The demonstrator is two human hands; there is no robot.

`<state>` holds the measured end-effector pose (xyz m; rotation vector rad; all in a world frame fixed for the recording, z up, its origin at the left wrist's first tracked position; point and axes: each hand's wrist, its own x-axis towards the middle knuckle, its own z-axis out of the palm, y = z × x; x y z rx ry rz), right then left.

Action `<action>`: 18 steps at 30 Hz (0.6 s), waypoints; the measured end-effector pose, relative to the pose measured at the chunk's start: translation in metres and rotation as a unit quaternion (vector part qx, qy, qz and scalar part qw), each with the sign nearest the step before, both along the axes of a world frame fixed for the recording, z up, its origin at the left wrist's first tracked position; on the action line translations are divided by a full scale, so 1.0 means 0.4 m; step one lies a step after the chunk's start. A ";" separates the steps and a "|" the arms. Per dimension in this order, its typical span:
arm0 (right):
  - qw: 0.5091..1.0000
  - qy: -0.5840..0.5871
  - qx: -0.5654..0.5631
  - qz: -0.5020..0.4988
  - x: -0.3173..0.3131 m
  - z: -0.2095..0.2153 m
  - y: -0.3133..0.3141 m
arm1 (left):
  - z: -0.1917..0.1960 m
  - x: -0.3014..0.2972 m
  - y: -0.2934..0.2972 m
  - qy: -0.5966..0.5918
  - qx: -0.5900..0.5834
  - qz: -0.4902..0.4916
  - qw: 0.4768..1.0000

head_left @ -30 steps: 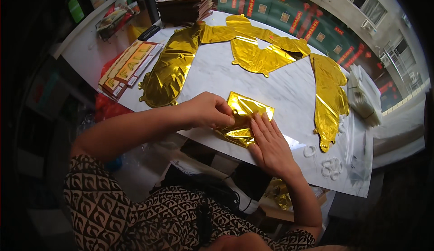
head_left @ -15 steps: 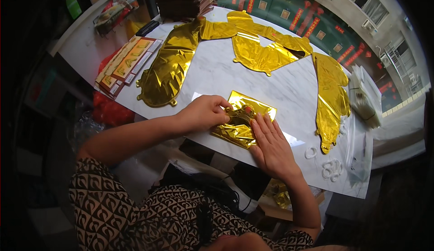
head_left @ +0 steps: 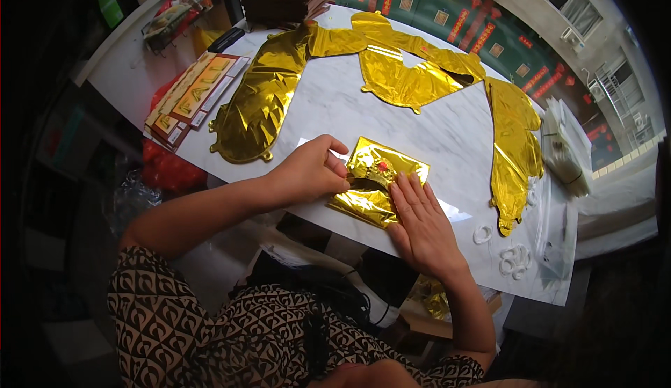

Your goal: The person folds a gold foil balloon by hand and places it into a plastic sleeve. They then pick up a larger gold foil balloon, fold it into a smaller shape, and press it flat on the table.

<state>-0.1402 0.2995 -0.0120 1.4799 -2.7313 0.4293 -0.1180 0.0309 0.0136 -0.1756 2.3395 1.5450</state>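
- A folded gold foil piece (head_left: 377,182) was held on the white marble table (head_left: 335,105), directly between the two hands and near the table's front edge.
- The left hand (head_left: 307,173) was curled, its fingertips pinching the left edge of the folded gold foil piece.
- The right hand (head_left: 421,224) was laid open and flat, fingers together, pressed down on the right part of the foil; nothing was gripped by it.
- A long band of unfolded gold foil shapes (head_left: 391,74) was spread in an arc just beyond both hands.
- Flat printed card packs (head_left: 190,96) were seen beyond the left hand, well apart from it.
- Small white rings (head_left: 514,259) were lying to the right of the right hand.
- A stack of clear bags (head_left: 565,147) was set further right.
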 end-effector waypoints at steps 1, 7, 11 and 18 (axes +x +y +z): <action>1.000 -0.001 0.000 0.000 0.000 -0.002 0.000 | 0.000 0.000 0.002 -0.001 0.000 0.000 1.000; 0.999 -0.031 -0.027 -0.008 0.001 0.002 -0.001 | -0.043 0.014 0.009 0.098 0.019 0.005 0.995; 0.999 -0.032 0.002 -0.004 0.005 0.017 -0.002 | -0.060 0.036 0.022 0.232 -0.022 0.001 0.973; 1.000 -0.009 -0.003 0.002 0.004 0.006 -0.001 | -0.051 0.065 0.052 0.351 -0.071 0.028 0.933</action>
